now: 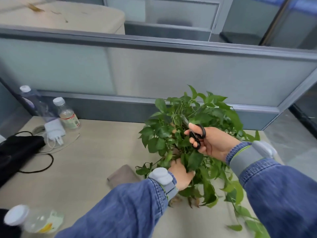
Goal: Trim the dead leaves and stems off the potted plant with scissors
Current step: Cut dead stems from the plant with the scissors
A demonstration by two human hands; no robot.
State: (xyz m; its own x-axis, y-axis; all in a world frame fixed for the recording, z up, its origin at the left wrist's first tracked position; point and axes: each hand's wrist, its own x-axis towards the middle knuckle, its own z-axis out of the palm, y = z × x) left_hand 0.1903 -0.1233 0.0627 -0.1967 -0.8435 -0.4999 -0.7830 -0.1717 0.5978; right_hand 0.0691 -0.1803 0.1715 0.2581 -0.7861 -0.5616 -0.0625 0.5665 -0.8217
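A leafy green potted plant (211, 114) stands on the beige desk (96, 169), with vines trailing over the near right side. Its pot is hidden by foliage. My right hand (212, 143) grips black-handled scissors (197, 134), whose blades point up-left into the leaves near the plant's middle. My left hand (180, 174) reaches into the lower foliage and holds leaves or stems aside there. A few brown dead leaves (192, 201) lie at the plant's base, just under my left wrist.
Two plastic bottles (66, 114) and a white charger (54, 129) with cable stand at the back left. A black bag (17, 152) lies at the left edge, a brown cloth (123, 174) beside the plant, another bottle (30, 220) near left. A grey partition (154, 74) walls the back.
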